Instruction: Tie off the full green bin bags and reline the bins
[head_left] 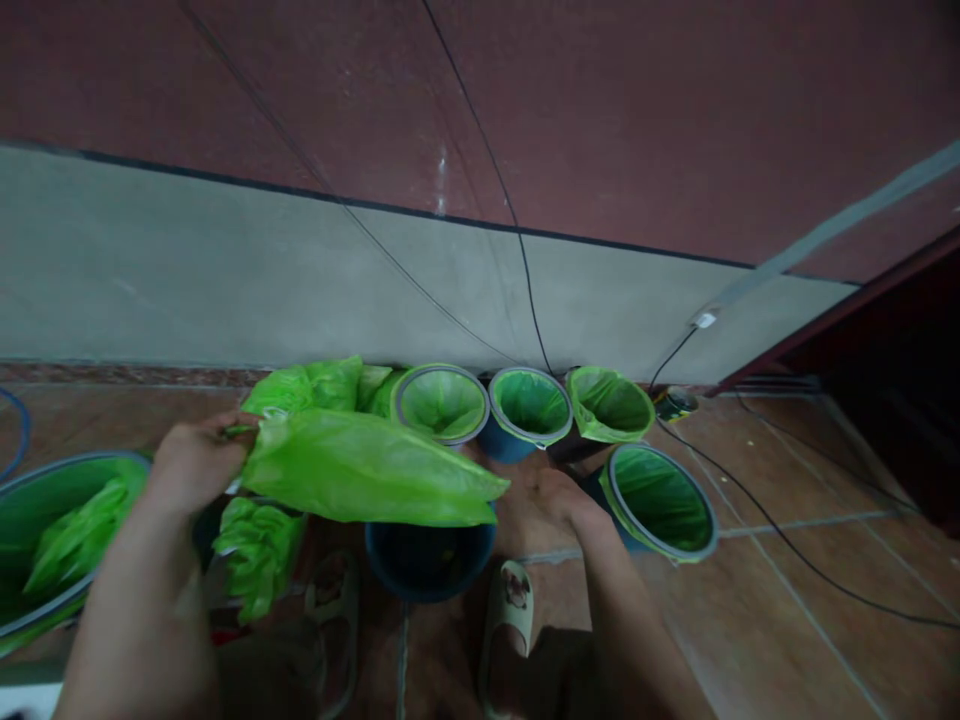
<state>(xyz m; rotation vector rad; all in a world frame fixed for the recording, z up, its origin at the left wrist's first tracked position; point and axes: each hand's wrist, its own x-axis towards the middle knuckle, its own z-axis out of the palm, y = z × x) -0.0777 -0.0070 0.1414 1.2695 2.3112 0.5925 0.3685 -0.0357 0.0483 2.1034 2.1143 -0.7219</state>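
Observation:
My left hand (196, 462) is closed on one end of a green plastic bag (367, 470), which stretches to the right above a dark blue bin (429, 560) with no liner. My right hand (559, 500) is at the bag's other end; its fingers curl inward, partly hidden behind the plastic. More crumpled green bags (259, 545) hang below my left hand.
Several blue bins lined with green bags stand along the wall: (442, 403), (529, 408), (611, 405), (660, 500). A larger lined bin (52, 530) sits at the left. Black cables run down the wall and across the tiled floor. My sandalled feet (514, 600) are below.

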